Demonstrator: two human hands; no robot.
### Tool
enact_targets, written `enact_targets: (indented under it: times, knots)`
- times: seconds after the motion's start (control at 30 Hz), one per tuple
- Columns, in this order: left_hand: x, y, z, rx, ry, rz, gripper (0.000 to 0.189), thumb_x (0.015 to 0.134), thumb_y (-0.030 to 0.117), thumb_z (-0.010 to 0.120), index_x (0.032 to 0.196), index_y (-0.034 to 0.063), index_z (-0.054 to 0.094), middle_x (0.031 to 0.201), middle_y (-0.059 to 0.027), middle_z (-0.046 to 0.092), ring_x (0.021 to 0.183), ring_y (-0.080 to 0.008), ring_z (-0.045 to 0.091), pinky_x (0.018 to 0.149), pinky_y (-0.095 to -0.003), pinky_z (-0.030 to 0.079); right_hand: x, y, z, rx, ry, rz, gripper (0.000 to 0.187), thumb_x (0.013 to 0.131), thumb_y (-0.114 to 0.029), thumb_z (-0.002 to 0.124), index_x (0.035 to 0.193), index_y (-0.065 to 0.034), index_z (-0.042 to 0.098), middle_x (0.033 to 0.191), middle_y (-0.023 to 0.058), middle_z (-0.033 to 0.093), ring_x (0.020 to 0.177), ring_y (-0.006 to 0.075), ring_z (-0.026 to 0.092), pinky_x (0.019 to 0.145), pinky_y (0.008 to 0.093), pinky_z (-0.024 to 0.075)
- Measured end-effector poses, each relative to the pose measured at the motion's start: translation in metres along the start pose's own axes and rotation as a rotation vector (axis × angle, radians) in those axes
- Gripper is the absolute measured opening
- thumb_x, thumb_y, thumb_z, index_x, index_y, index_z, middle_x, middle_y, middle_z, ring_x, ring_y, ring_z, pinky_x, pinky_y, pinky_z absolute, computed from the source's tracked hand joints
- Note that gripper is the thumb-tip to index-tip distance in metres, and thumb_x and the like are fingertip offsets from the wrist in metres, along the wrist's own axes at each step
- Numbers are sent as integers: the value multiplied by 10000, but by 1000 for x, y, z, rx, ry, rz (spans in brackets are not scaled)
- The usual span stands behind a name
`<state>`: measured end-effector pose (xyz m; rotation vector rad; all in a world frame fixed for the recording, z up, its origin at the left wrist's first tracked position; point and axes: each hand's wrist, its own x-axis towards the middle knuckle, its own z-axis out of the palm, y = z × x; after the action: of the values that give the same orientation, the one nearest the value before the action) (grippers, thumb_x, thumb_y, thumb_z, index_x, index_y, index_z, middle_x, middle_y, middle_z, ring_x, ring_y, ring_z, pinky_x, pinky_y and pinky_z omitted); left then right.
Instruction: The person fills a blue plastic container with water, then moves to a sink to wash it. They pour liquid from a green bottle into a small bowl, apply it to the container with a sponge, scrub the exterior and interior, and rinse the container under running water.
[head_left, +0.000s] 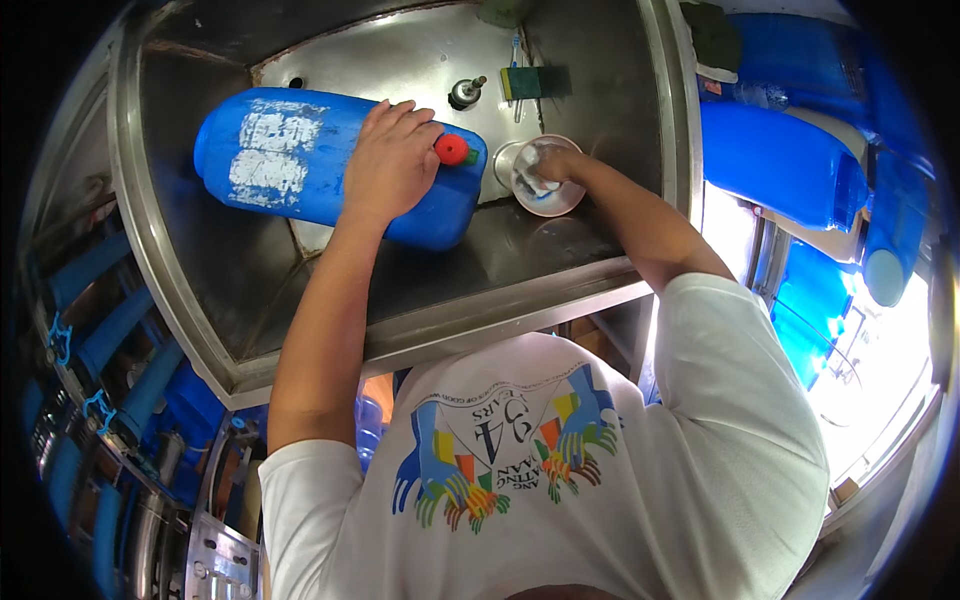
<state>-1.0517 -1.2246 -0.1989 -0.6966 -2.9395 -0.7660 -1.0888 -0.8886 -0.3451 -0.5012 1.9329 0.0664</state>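
Note:
A blue plastic water container (315, 161) with worn white label remains lies on its side in a stainless steel sink (465, 296). My left hand (394, 157) lies over its upper side, gripping it beside the red cap (451, 150) of the spigot. To the right stands a pale round bowl or dipper (551, 212) with whitish, sudsy-looking contents. My right hand (553, 163) reaches inside it, fingers on something white; whether they grip it is hidden. A metal drain fitting (466, 93) sits in the sink floor between container and sponge.
A green and yellow scouring sponge (523, 82) and a toothbrush (516, 49) lie near the sink's far side. The raised sink rim (442, 319) runs before me. Several blue containers (780, 161) are stacked at right; blue filter cylinders (112, 322) stand at left.

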Motion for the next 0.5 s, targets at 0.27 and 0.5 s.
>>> enact_targets:
  times: [0.27, 0.5]
  knots:
    - [-2, 0, 0, 18, -20, 12, 291, 878, 151, 636, 1151, 95, 720, 1318, -84, 655, 1325, -293, 531, 1204, -496, 325, -83, -12, -8, 148, 311, 193, 475, 877, -283, 623, 1260, -4, 662, 1213, 265, 687, 1139, 394, 670, 997, 439, 520]
    - [-3, -1, 0, 38, -16, 32, 285, 883, 164, 633, 1145, 98, 724, 1317, -81, 653, 1335, -285, 520, 1205, -489, 319, -144, -95, -54, 1030, 570, 149, 453, 877, -292, 699, 1247, -36, 647, 974, 101, 712, 869, 218, 685, 799, 378, 576]
